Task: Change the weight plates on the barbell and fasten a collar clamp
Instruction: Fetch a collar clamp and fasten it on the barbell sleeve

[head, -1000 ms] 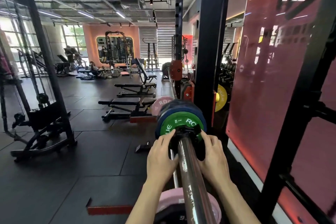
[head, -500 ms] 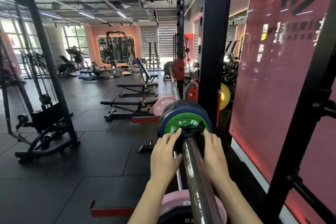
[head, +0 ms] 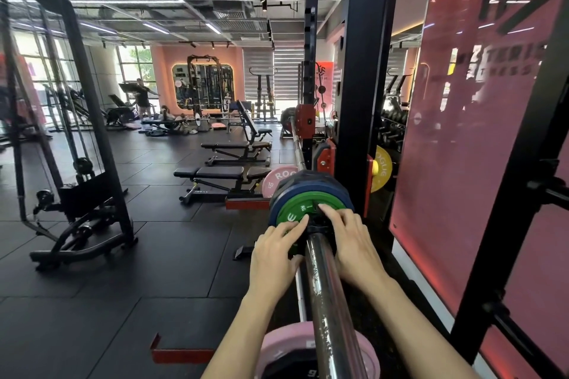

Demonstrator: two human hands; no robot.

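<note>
Black collar clamp [head: 314, 221] between both hands' grip

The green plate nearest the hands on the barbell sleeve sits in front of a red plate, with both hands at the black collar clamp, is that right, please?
Not quite: the plate behind the green plate is dark blue, not red, as the head view shows. The rest holds: the left hand and right hand are both at the black collar clamp on the barbell sleeve.
</note>
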